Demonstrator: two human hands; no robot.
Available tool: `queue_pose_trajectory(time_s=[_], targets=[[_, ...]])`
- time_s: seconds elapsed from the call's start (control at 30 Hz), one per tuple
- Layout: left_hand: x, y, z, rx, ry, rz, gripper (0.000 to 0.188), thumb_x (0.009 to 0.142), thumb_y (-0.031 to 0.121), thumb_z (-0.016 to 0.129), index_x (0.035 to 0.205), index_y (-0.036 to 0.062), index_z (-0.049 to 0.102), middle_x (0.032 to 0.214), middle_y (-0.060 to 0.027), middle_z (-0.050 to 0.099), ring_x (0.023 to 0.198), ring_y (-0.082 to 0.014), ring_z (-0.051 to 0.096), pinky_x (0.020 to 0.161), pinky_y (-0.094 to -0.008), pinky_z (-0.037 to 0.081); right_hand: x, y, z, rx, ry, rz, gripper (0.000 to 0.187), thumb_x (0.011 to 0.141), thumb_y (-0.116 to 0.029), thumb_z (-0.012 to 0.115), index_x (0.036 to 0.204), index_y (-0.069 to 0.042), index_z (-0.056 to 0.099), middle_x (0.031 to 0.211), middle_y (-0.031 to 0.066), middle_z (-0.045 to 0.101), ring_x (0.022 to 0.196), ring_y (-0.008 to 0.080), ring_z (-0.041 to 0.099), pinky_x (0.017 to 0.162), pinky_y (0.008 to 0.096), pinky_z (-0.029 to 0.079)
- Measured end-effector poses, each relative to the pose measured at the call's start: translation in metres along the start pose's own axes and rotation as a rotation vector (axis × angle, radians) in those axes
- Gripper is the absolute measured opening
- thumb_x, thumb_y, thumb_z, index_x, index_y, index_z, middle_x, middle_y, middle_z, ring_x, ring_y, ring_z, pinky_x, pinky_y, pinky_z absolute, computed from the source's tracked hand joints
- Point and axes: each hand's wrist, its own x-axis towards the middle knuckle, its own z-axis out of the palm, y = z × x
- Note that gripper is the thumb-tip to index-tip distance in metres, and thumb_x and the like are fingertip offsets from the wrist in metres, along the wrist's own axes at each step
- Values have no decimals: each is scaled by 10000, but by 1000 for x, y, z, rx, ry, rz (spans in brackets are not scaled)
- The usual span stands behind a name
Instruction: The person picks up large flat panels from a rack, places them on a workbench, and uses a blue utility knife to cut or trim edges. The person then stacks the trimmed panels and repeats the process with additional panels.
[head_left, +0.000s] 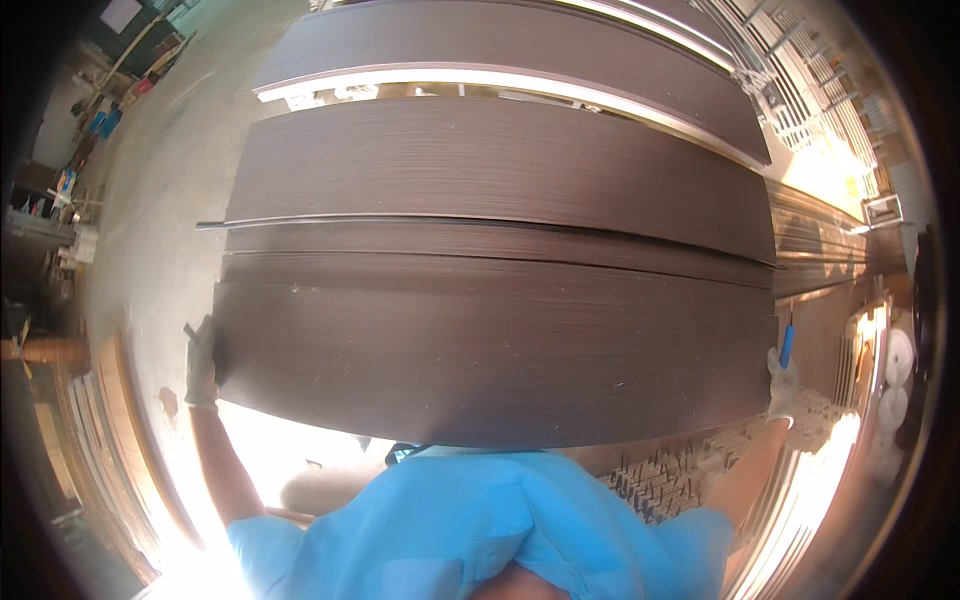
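A wide dark brown panel [500,350] lies in front of me, its near edge close to my blue shirt. My left hand [201,372], in a pale glove, grips the panel's left edge, with a finger or thumb sticking out beyond it. At the right edge my gloved right hand [781,385] is closed around a thin tool with a blue handle [788,347], which points away from me. That hand also meets the panel's edge; its fingers underneath are hidden. Behind, a second brown panel [500,165] lies parallel, with a dark thin strip [400,221] along its near side.
Farther off lies another brown panel [500,45] with a bright edge. Long metal profiles [820,240] lie at the right, near white rolls [898,380]. Dark upright pegs [655,485] stand below the panel at right. Boards [125,430] lean at the left beside the concrete floor [165,190].
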Motion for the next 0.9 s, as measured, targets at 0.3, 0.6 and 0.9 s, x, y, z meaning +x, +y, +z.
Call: queue_pose_trajectory(time_s=[0.3, 0.6, 0.9], targets=[[-41, 45, 14, 203, 123, 121, 370, 1016, 263, 557, 1155, -55, 686, 990, -50, 709, 897, -124, 613, 813, -278, 491, -11, 35, -27, 24, 135, -7, 352, 908, -335, 708, 807, -9, 624, 751, -43, 498, 716, 94, 445, 643, 314, 409], [72, 125, 23, 223, 50, 332, 433, 1005, 286, 565, 1255, -62, 627, 1092, -51, 685, 984, -130, 578, 905, -297, 460, 34, -73, -15, 136, 206, 21, 293, 800, -330, 814, 795, -73, 674, 658, -68, 506, 597, 75, 416, 542, 305, 350], [227, 138, 84, 343, 111, 278, 634, 924, 482, 631, 1167, -103, 648, 1024, -122, 688, 923, -189, 586, 865, -347, 468, 120, -124, 55, -208, 125, 13, 528, 765, -470, 769, 1002, 0, 721, 914, 200, 722, 892, 329, 709, 804, 407, 518]])
